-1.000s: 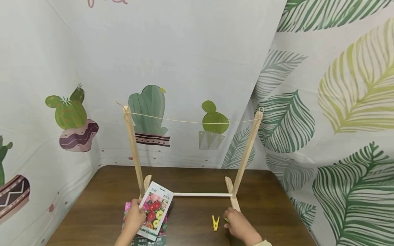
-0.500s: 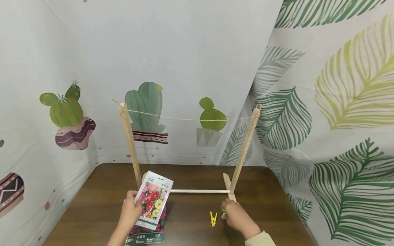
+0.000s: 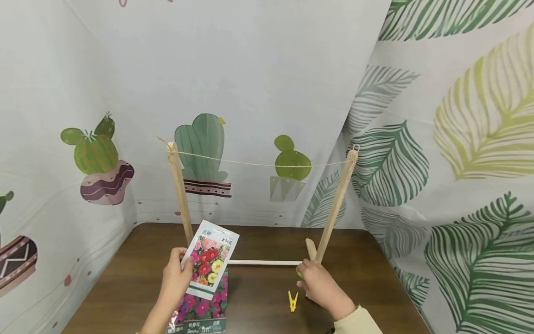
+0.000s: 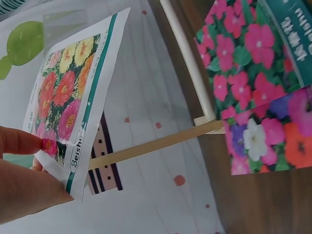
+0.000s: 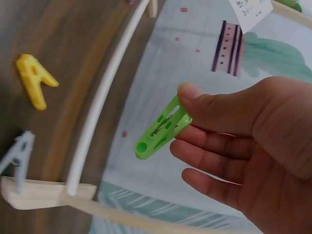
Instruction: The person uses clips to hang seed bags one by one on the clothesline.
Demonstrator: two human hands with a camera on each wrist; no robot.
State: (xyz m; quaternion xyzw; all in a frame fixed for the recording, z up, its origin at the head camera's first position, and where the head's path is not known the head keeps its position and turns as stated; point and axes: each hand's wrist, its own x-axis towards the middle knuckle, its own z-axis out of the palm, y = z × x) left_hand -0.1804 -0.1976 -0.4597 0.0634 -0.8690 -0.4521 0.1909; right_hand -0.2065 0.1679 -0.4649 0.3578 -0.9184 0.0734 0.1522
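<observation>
Plainly, the left hand (image 3: 173, 274) pinches a flower packet (image 3: 212, 260).
Right hand (image 3: 320, 284) grips a green peg (image 5: 165, 132) above the table (image 3: 256, 297).

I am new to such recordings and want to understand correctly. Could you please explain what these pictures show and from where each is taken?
No machine works here; these are a person's bare hands. The wide pictures come from a camera on the person's head; the two close ones from cameras worn on the left and right wrists. The left hand holds a flower packet, and the right hand pinches a green clip. On the table lie more flower packets and a yellow clip; the right wrist view also shows a grey clip near the foot of a wooden frame. A string runs between the tops of the frame's two posts.
</observation>
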